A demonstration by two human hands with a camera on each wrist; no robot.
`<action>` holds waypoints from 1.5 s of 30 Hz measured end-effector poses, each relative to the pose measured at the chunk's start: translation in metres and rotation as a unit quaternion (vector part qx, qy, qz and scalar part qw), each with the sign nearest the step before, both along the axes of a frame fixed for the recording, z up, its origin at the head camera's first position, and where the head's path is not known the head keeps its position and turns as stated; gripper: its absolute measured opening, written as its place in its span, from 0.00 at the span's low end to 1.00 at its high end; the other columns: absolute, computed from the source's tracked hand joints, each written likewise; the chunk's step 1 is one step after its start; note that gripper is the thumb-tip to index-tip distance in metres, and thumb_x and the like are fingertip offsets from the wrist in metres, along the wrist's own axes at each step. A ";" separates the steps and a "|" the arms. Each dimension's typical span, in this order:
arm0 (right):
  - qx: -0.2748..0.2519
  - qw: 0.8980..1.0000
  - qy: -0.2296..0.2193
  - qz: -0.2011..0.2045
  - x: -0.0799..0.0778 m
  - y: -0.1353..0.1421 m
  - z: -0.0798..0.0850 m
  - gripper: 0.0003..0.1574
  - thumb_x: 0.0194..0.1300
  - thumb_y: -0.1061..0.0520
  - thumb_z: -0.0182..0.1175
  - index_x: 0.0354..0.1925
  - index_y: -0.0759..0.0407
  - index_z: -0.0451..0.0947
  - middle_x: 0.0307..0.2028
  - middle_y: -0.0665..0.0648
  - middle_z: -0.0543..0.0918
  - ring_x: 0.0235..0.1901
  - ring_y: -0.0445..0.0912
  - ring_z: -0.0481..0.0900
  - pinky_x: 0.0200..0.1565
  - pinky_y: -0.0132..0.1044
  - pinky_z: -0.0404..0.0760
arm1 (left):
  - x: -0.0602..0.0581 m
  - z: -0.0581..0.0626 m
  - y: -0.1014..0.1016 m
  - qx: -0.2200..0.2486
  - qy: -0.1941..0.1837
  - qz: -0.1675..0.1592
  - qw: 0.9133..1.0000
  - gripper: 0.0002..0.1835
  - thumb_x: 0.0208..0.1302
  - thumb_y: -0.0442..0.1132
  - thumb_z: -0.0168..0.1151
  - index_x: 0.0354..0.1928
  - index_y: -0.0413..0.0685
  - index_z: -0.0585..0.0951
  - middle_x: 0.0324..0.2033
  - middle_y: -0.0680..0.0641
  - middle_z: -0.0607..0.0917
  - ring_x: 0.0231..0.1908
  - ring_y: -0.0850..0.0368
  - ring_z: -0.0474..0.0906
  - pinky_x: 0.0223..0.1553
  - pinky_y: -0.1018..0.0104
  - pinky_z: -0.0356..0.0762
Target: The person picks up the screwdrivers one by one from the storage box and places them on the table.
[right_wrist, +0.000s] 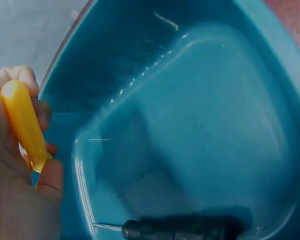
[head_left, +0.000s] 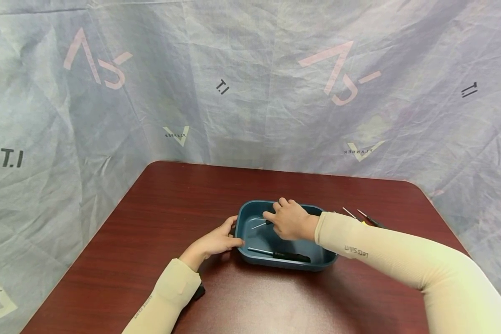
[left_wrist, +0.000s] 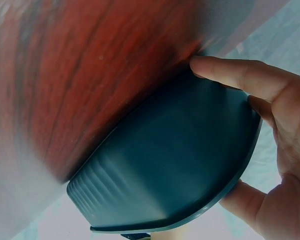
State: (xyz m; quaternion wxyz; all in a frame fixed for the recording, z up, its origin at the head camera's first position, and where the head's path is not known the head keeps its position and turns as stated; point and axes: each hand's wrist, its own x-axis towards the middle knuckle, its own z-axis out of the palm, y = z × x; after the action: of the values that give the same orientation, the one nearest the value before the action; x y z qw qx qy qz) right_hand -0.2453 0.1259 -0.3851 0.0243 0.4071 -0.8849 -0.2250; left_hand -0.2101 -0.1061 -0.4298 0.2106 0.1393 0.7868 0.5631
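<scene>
A dark blue plastic bin (head_left: pixel 275 263) stands on the table. My left hand (head_left: pixel 217 239) grips its left end, thumb over the rim and fingers along the outer wall. Above the bin reaches my right hand (head_left: pixel 292 222); in the right wrist view its fingers hold a screwdriver by its yellow handle (right_wrist: pixel 24 122), the shaft hidden. Along the near wall inside the bin lies a black-handled screwdriver (head_left: pixel 291 256), shaft to the left. A second, thinner shaft (head_left: pixel 259 226) with a dark end shows beside the right fingers, partly covered by the hand.
Right of the bin, a dark-handled screwdriver (head_left: pixel 372 220) and a thin pale shaft (head_left: pixel 350 213) with a bit of yellow lie on the table (head_left: pixel 183 199), partly behind my right sleeve. A black object (head_left: pixel 199 292) sits beside my left forearm. A printed cloth (head_left: pixel 250 116) hangs behind.
</scene>
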 end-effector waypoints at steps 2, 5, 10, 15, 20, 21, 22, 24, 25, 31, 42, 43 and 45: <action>-0.002 1.000 0.003 0.002 0.000 0.001 0.002 0.17 0.66 0.48 0.48 0.52 0.49 0.64 0.38 0.59 0.73 0.34 0.50 0.65 0.33 0.40 0.68 | 0.001 0.000 0.000 -0.001 -0.003 0.000 1.000 0.40 0.55 0.33 0.60 0.66 0.38 0.52 0.56 0.37 0.66 0.41 0.50 0.68 0.31 0.62 0.66; -0.007 1.000 0.004 0.004 0.001 0.002 0.005 0.17 0.66 0.48 0.49 0.52 0.50 0.64 0.38 0.59 0.73 0.34 0.50 0.65 0.33 0.40 0.68 | 0.002 0.001 0.000 0.000 -0.005 0.001 1.000 0.40 0.55 0.33 0.60 0.67 0.38 0.51 0.56 0.36 0.66 0.41 0.50 0.68 0.31 0.62 0.67; -0.011 1.000 0.010 0.011 0.001 0.005 0.008 0.18 0.65 0.48 0.49 0.52 0.50 0.65 0.37 0.59 0.73 0.33 0.50 0.65 0.32 0.39 0.68 | 0.001 -0.001 0.000 0.007 -0.009 -0.002 1.000 0.39 0.55 0.33 0.60 0.66 0.38 0.52 0.55 0.36 0.66 0.41 0.50 0.69 0.31 0.63 0.67; -0.025 0.999 0.027 0.024 -0.002 0.011 0.010 0.17 0.65 0.49 0.50 0.50 0.51 0.65 0.33 0.58 0.71 0.30 0.50 0.64 0.30 0.39 0.67 | 0.001 -0.003 0.000 0.015 -0.002 -0.010 1.000 0.40 0.55 0.32 0.60 0.66 0.36 0.51 0.56 0.34 0.65 0.43 0.50 0.70 0.35 0.64 0.69; -0.052 0.998 0.022 0.021 -0.004 0.018 0.014 0.15 0.65 0.51 0.50 0.49 0.53 0.65 0.31 0.58 0.70 0.29 0.50 0.63 0.29 0.39 0.65 | 0.002 -0.003 0.000 0.023 0.002 -0.011 1.000 0.40 0.54 0.32 0.60 0.66 0.35 0.50 0.56 0.32 0.64 0.44 0.49 0.70 0.38 0.61 0.70; -0.059 0.998 0.020 0.019 -0.005 0.020 0.015 0.15 0.65 0.52 0.50 0.49 0.53 0.65 0.32 0.58 0.70 0.30 0.50 0.63 0.29 0.39 0.66 | 0.002 -0.002 0.000 0.022 0.003 -0.011 1.000 0.40 0.54 0.32 0.60 0.66 0.35 0.50 0.56 0.32 0.64 0.44 0.48 0.70 0.38 0.60 0.70; -0.068 0.997 0.017 0.018 -0.005 0.022 0.016 0.14 0.65 0.52 0.50 0.48 0.54 0.66 0.31 0.58 0.70 0.29 0.50 0.63 0.29 0.39 0.66 | 0.002 -0.002 0.000 0.021 0.002 -0.010 1.000 0.40 0.54 0.32 0.60 0.66 0.35 0.50 0.56 0.32 0.65 0.44 0.48 0.69 0.38 0.60 0.70; -0.079 0.997 0.011 0.012 -0.006 0.025 0.018 0.14 0.64 0.53 0.50 0.48 0.55 0.65 0.31 0.58 0.70 0.29 0.50 0.63 0.28 0.39 0.66 | 0.003 -0.001 0.000 0.017 0.004 -0.007 1.000 0.40 0.54 0.32 0.60 0.66 0.35 0.51 0.56 0.33 0.65 0.45 0.48 0.69 0.38 0.59 0.70; -0.082 0.997 0.010 0.009 -0.006 0.027 0.019 0.14 0.64 0.53 0.50 0.47 0.56 0.65 0.30 0.58 0.70 0.29 0.50 0.62 0.28 0.38 0.65 | 0.003 -0.001 0.000 0.015 0.005 -0.006 1.000 0.40 0.54 0.32 0.60 0.66 0.35 0.51 0.56 0.33 0.65 0.46 0.48 0.68 0.38 0.59 0.70; -0.098 0.995 0.014 -0.013 -0.010 0.038 0.023 0.12 0.63 0.53 0.51 0.43 0.57 0.65 0.29 0.56 0.68 0.29 0.49 0.61 0.29 0.38 0.64 | 0.001 0.001 0.000 0.005 0.003 -0.005 1.000 0.39 0.55 0.32 0.60 0.66 0.37 0.52 0.55 0.34 0.66 0.43 0.49 0.68 0.33 0.62 0.68; -0.118 0.992 0.033 -0.038 -0.016 0.061 0.027 0.10 0.62 0.54 0.51 0.41 0.57 0.66 0.28 0.57 0.67 0.28 0.51 0.61 0.28 0.39 0.65 | 0.000 0.001 0.001 0.000 -0.001 -0.002 1.000 0.39 0.55 0.33 0.60 0.66 0.37 0.52 0.54 0.35 0.66 0.39 0.52 0.69 0.30 0.65 0.67; -0.119 0.991 0.033 -0.041 -0.016 0.063 0.027 0.10 0.62 0.54 0.50 0.41 0.57 0.66 0.28 0.57 0.67 0.28 0.51 0.61 0.28 0.39 0.65 | 0.000 0.001 0.001 -0.001 -0.001 -0.001 1.000 0.39 0.55 0.33 0.60 0.66 0.37 0.52 0.54 0.35 0.66 0.40 0.51 0.69 0.30 0.65 0.67; -0.122 0.991 0.034 -0.045 -0.017 0.067 0.028 0.10 0.62 0.55 0.50 0.41 0.57 0.66 0.28 0.57 0.67 0.28 0.51 0.61 0.27 0.39 0.64 | 0.000 0.000 0.001 0.001 0.000 -0.002 1.000 0.39 0.55 0.32 0.60 0.66 0.37 0.52 0.54 0.34 0.67 0.40 0.51 0.69 0.30 0.64 0.67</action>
State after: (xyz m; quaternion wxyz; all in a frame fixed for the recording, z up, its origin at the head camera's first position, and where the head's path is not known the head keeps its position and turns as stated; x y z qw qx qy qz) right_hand -0.2621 0.1930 -0.3570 0.0937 0.3532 -0.9218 -0.1296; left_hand -0.2098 -0.1053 -0.4293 0.2118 0.1411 0.7857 0.5638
